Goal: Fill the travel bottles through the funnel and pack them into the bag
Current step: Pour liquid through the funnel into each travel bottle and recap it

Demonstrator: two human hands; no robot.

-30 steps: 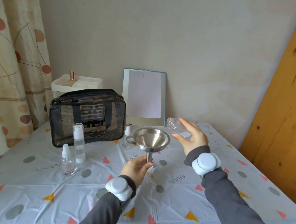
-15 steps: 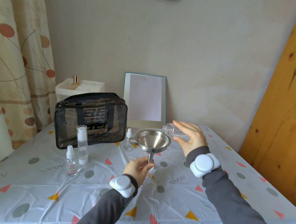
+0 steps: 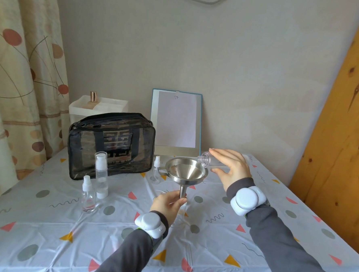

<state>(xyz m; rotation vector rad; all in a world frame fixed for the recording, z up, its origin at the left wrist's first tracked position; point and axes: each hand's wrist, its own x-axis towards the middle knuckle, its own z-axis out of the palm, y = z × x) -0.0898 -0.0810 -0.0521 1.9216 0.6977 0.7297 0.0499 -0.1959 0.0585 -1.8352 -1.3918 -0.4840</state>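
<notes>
Funnel (image 3: 185, 173): stainless steel, wide cone, narrow spout, loop handle on its left side. It is held upright above the worktop (image 3: 251, 256), with the left hand (image 3: 167, 204) pinching the spout. The right hand (image 3: 231, 167) grips a clear bottle (image 3: 204, 159), uncapped and tipped near horizontal, its threaded neck over the funnel's right rim. Can't tell if anything is pouring. Left of the funnel: pump bottle (image 3: 101, 173) and small spray bottle (image 3: 88, 193), both upright with white tops. Second spray bottle (image 3: 156, 170) just behind the funnel's handle. Black see-through bag (image 3: 110, 144) stands behind-left of the funnel.
</notes>
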